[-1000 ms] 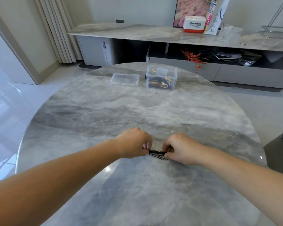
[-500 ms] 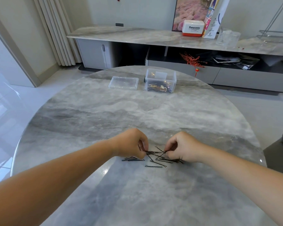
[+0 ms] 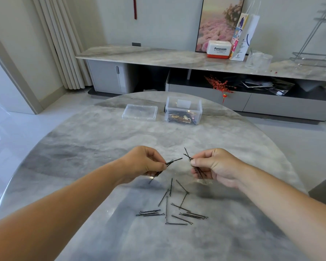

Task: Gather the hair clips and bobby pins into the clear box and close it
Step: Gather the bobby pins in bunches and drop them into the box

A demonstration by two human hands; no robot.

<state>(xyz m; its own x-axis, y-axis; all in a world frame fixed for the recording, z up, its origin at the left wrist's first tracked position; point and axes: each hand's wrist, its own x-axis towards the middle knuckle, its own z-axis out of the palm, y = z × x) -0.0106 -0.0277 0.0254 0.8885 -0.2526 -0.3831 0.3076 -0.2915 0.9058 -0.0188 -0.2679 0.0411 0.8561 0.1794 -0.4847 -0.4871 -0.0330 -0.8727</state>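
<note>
Head view, looking down on a round grey marble desk [image 3: 102, 147]; two bare forearms are stretched over it. The left hand [image 3: 141, 162] is raised off the desk w/ fingers pinched on a small bunch of black bobby pins [image 3: 167, 164], ends sticking out both sides; the right hand [image 3: 215, 166] is raised likewise, thumb & fingers closed round a second bunch [image 3: 197, 167]. Loose pins [image 3: 174, 210] are scattered flat on the desk nearer the camera, below both hands; some crossed, some in small parallel groups. At the far edge the clear box [image 3: 183, 110] stands open, hair clips seen inside; its lid [image 3: 139, 112] lies flat just beside it, on its left, apart from it. Pins are judged v. light, thin, stiff & slippery on polished stone; prob. best pinched mid-length or slid together first, since a loose bunch could fan & drop. Box is well apart from the hands; lid still to be fitted.
</note>
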